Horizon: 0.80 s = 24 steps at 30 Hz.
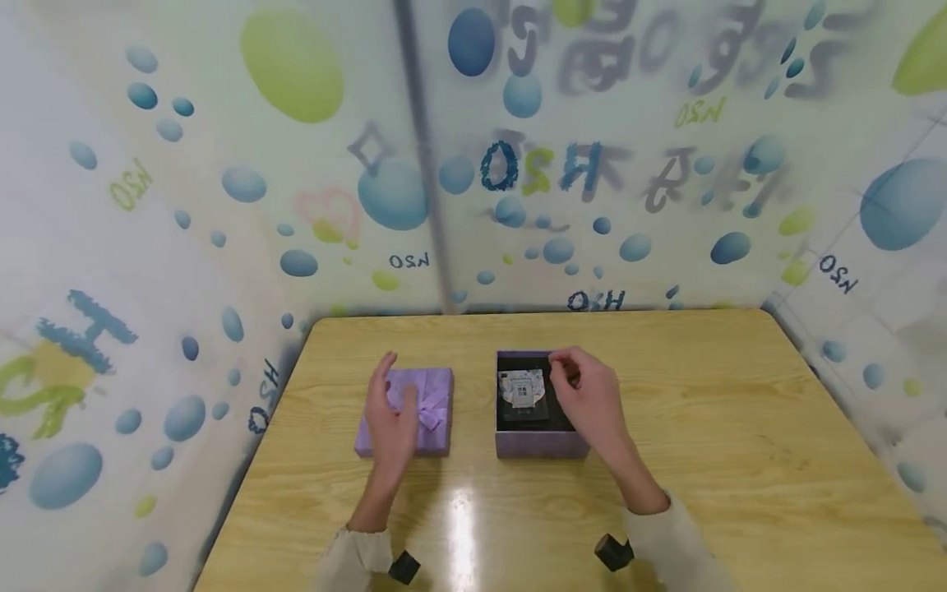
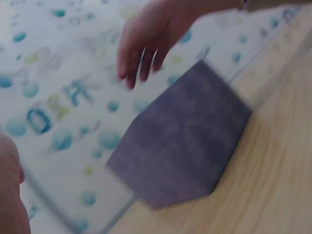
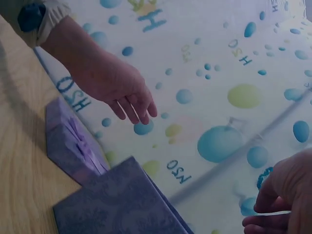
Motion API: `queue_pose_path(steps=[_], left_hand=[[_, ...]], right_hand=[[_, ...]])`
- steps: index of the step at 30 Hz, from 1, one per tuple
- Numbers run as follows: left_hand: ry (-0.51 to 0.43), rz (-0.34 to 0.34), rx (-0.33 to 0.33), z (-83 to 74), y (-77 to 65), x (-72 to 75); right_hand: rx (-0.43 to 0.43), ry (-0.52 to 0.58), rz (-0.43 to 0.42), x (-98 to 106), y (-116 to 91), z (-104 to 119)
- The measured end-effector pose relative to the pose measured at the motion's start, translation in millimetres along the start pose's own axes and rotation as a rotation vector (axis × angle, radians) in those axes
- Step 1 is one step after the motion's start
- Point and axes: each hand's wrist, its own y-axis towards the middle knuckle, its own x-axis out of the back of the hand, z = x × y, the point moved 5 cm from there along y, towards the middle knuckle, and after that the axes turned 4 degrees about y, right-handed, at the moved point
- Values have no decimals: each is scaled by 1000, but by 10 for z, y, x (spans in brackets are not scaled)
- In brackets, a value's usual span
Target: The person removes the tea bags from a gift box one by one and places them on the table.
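A purple patterned gift box (image 1: pixel 543 445) with a dark inside stands uncovered on the table. In it lies a small flat packet (image 1: pixel 524 386) with a pale blue patterned face and a white label. My right hand (image 1: pixel 592 395) is over the box's right side, fingers bent loosely, nothing visible in them; in the left wrist view its fingers hang down above the box. To the left sits the purple lid (image 1: pixel 437 386) with a ribbon bow (image 1: pixel 430 418). My left hand (image 1: pixel 392 423) hovers over that lid, its relaxed fingers apart from it in the right wrist view.
The wooden table (image 1: pixel 710 411) runs up to a patterned wall (image 1: pixel 636 205) at the back, with more wall on both sides. Black devices (image 1: pixel 614 552) sit at both wrists by the light sleeves.
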Motion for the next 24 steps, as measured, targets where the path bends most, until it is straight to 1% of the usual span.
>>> queue_pose_path(steps=[4,7,10,12,14,17,19,21,24], left_hand=[[-125,177,165,-166,-170,-429],[-172,277,271,-240,-296,-700],[-216,358,333,-316,-385,-918],[-248,395,361,-350,-425,-1038],[-273,426,375,-365,-452,-1133],[-283,458,392,-351,-494,-1220],[-280,472,398,-330,-527,-1253],[-287,473,396,-319,-559,-1271],[-291,474,386,-312,-592,-1284]], right_hand=[[-48,-60,-44,131,71,-191],[-71,-106,-39,167,108,-291],[-116,-167,-6,170,146,-392],[-165,-191,38,165,171,-471],[-204,-215,93,142,193,-558],[-227,-218,162,93,203,-656],[-222,-215,179,64,196,-701],[-223,-205,183,43,184,-728],[-227,-204,163,30,169,-761]])
